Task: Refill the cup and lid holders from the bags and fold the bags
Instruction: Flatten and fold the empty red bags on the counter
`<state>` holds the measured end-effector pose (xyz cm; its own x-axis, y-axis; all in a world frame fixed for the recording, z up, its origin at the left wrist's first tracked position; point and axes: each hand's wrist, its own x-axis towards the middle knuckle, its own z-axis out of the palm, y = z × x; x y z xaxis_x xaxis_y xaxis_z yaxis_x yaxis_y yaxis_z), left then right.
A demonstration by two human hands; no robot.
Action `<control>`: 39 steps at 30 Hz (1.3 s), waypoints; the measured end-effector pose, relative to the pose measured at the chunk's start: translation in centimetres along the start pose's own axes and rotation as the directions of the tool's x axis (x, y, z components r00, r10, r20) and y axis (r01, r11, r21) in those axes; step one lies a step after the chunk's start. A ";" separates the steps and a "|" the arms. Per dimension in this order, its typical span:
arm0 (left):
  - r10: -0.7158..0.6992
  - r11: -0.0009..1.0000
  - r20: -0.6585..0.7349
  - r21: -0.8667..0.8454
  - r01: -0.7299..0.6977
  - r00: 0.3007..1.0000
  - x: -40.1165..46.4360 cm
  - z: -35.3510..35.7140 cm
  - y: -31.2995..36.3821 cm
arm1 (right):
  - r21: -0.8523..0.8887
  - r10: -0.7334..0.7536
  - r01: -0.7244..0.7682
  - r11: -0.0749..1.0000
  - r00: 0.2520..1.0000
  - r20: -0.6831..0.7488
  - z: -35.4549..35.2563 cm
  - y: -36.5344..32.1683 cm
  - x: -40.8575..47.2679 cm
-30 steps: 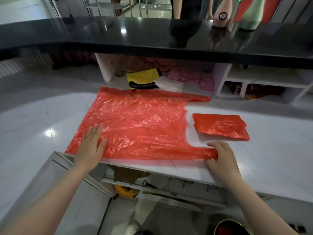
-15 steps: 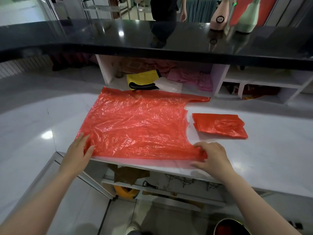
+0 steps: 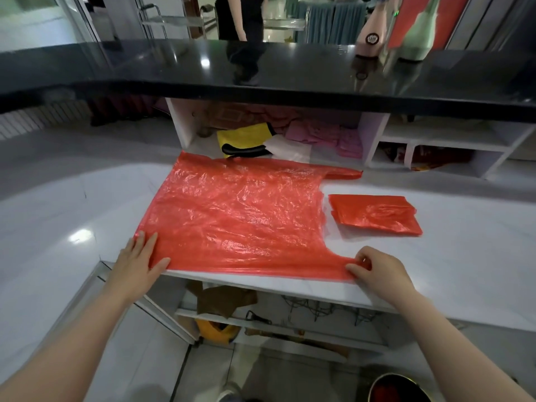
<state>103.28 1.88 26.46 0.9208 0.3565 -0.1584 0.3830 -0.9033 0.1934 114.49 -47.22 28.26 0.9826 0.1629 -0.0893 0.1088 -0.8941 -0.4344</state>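
So the big red bag [image 3: 232,216] is spread flat along the near edge of the desk [image 3: 72,204], which makes sense since you want it smooth before making a fold. Left hand [image 3: 139,262] lies open and flat on the bag's near left corner to pin it down, while the right hand [image 3: 377,269] has its grip pinched on the near handle strap, probably to pull it taut. The already folded bag [image 3: 374,214] sits just beside it toward the right, out of the way.

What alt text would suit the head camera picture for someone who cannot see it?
A person spreads a large red plastic bag flat on a white counter, left hand at its near corner, right hand pinching a handle. A folded red bag lies beside it.
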 end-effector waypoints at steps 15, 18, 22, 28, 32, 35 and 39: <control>0.097 0.993 0.024 0.062 -0.098 0.995 -2.0 -0.5 -1.4 | 0.131 0.046 -0.035 0.991 0.996 -0.079 -0.3 1.0 -2.1; 0.066 0.998 -0.133 0.013 -0.065 0.989 -2.1 -0.5 -2.0 | 0.240 0.132 -0.131 0.962 0.991 0.013 -1.0 1.1 -2.2; 0.035 0.999 -0.212 -0.005 -0.037 0.977 -1.5 -0.7 -2.0 | 0.688 0.199 -0.236 0.686 0.971 0.135 -2.4 1.9 -1.5; -0.169 0.909 -0.313 -0.416 0.025 0.935 -1.8 -1.1 -2.3 | 0.930 0.299 -0.346 0.125 0.907 0.297 -3.7 1.5 -0.6; -0.246 0.751 -0.350 -0.658 -0.050 0.904 -1.4 -3.2 -1.0 | 0.935 0.322 -0.346 -0.074 0.879 0.351 -4.9 0.5 0.3; -0.319 0.640 -0.367 -0.763 -0.087 0.874 -0.8 -5.3 0.0 | 0.939 0.307 -0.316 -0.136 0.888 0.343 -6.1 0.0 1.2; -0.301 0.623 -0.423 -0.766 -0.159 0.855 0.6 -7.4 1.2 | 0.943 0.239 -0.192 -0.273 0.936 0.260 -7.7 -1.3 2.5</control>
<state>104.89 2.76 33.72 0.7029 0.6779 0.2155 0.1493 -0.4368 0.8871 117.95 -48.82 35.51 0.9062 0.0472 -0.4202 -0.3604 0.6061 -0.7090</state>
